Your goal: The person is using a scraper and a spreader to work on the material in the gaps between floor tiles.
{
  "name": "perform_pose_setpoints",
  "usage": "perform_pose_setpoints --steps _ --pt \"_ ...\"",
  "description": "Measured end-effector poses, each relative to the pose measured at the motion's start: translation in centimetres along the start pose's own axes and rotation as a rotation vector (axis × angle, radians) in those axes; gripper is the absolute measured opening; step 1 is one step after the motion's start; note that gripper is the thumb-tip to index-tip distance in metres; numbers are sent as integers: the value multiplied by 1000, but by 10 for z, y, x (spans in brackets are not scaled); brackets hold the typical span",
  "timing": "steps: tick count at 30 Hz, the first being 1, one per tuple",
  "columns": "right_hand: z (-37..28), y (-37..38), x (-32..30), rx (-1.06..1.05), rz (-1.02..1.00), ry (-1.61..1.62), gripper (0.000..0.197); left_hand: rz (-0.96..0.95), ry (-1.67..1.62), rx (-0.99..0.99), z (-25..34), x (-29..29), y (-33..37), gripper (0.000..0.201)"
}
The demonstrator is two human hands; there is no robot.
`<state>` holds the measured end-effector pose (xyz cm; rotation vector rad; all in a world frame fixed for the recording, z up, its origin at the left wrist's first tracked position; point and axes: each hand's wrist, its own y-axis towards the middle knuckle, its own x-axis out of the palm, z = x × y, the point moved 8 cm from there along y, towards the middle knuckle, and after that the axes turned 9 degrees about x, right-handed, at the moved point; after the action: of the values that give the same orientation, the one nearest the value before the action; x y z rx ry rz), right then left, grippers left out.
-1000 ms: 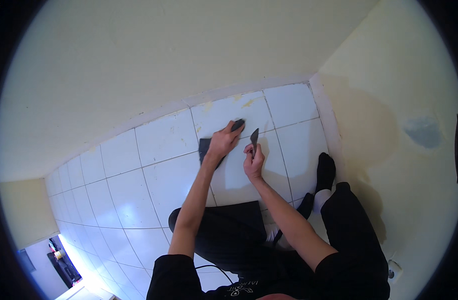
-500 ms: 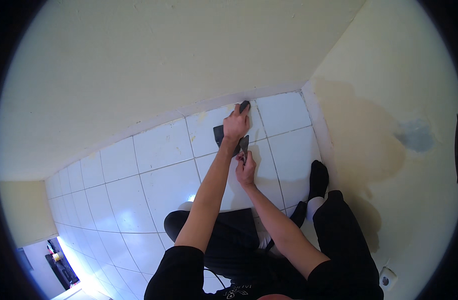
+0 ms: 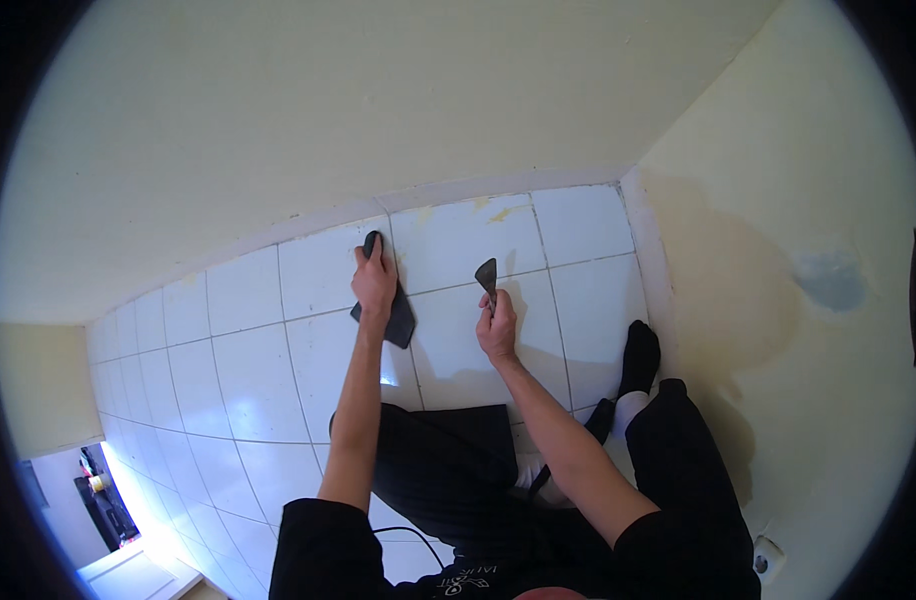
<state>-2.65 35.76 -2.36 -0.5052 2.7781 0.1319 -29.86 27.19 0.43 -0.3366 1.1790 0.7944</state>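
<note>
My left hand [image 3: 376,287] is closed on a dark grey cloth [image 3: 402,322]. One end of the cloth pokes out past my fingertips, and a wider flap hangs beside my wrist over the white floor tiles. To the right, my right hand [image 3: 497,330] grips the handle of a putty knife [image 3: 487,271], whose dark, flared blade points away from me. The blade seems to be held above the floor. Yellowish marks [image 3: 502,214] lie on the tiles near the far wall, beyond the knife.
A pale wall [image 3: 378,110] with a low skirting [image 3: 438,194] bounds the tiles at the far side. The right wall [image 3: 718,250] carries a grey patch [image 3: 830,280] and a socket [image 3: 767,560]. My black-socked foot [image 3: 640,357] rests near that wall. A doorway [image 3: 88,515] stands at lower left.
My left hand has moved left along the far tiles with the cloth, away from the putty knife. My right hand stays in about the same place, and its blade is now fully in sight.
</note>
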Motion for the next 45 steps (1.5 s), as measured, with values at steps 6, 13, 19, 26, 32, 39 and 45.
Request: perform_pose_setpoints --steps 6,13,19,26,32,39,45 --pt "-10 -1 2 -113 36 -55 15 -53 -115 34 -14 -9 -44 43" --pt "-7 -2 8 -61 -31 -52 23 -53 -207 225 14 2 -16 46" --pt "-8 -2 5 -46 -32 -56 46 -78 -215 290 28 4 -11 47" --pt "-9 -4 12 -128 -71 -164 54 -60 -259 312 18 3 -6 45" --pt "-12 -4 14 -105 -60 -213 53 -71 -253 311 22 -1 -5 44" --pt "-19 -5 15 -147 -6 -230 55 -46 -248 321 22 -3 -5 44" --pt "-20 -5 15 -184 -15 -296 54 -125 -273 255 19 3 -4 46"
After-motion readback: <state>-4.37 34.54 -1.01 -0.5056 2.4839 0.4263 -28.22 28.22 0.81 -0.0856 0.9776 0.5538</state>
